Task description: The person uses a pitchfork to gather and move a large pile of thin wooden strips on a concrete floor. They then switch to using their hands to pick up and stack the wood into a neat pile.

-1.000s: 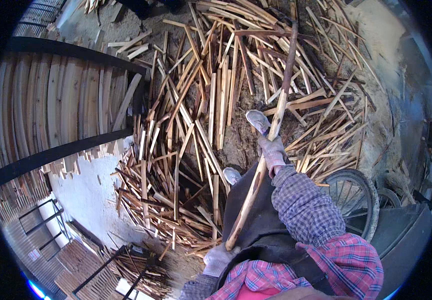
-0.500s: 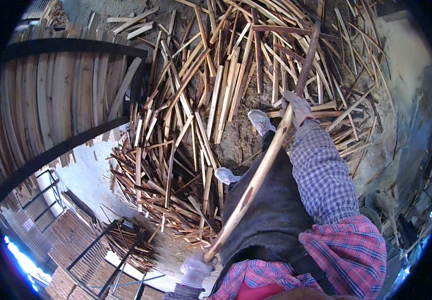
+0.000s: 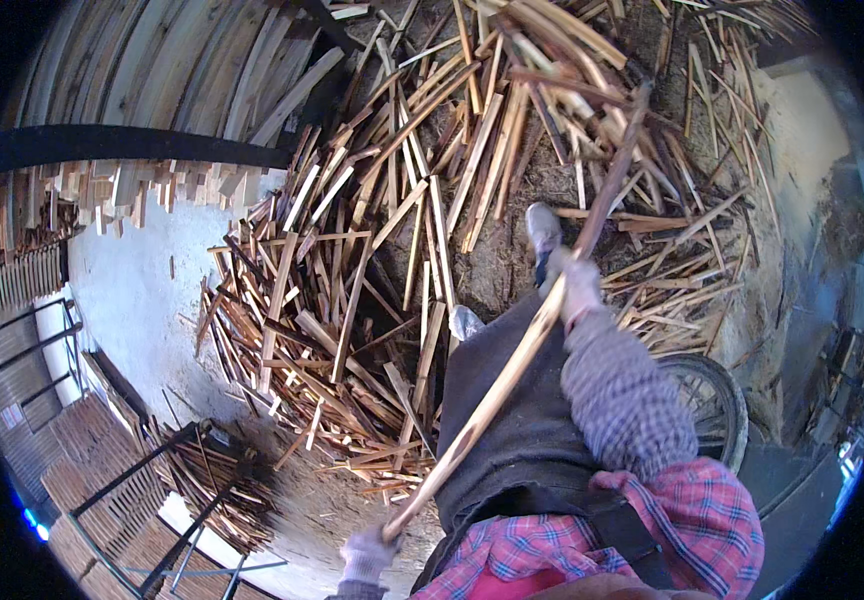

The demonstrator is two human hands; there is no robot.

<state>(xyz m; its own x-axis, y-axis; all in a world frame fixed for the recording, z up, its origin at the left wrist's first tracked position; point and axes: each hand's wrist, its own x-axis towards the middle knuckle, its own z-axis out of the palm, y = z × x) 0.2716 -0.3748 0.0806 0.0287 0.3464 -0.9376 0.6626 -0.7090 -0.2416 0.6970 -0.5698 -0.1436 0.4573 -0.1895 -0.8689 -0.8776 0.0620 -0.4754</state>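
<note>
A long wooden pole (image 3: 497, 400) runs slantwise across my body, pale along its near part and dark toward the far end. My right hand (image 3: 577, 285), in a light work glove, is wrapped round it at about the middle. At the near end of the pole, my gloved left hand (image 3: 366, 555) is closed round the butt, low at the lower edge. The far end reaches into a heap of loose wood strips (image 3: 542, 100), smeared there by motion. Whether a tool head sits on that end cannot be made out.
More wood strips (image 3: 332, 330) lie heaped on the left, close to my shoes. A dark-framed rack of boards (image 3: 202, 70) stands upper left. Beside my right arm is a spoked wheel (image 3: 707, 410). Metal stands (image 3: 142, 470) with stick bundles are lower left; a wall (image 3: 817, 150) is right.
The pole's far end and my right hand have come nearer to me, and strips at the far end blur with movement. My view has turned, bringing the wheel into sight.
</note>
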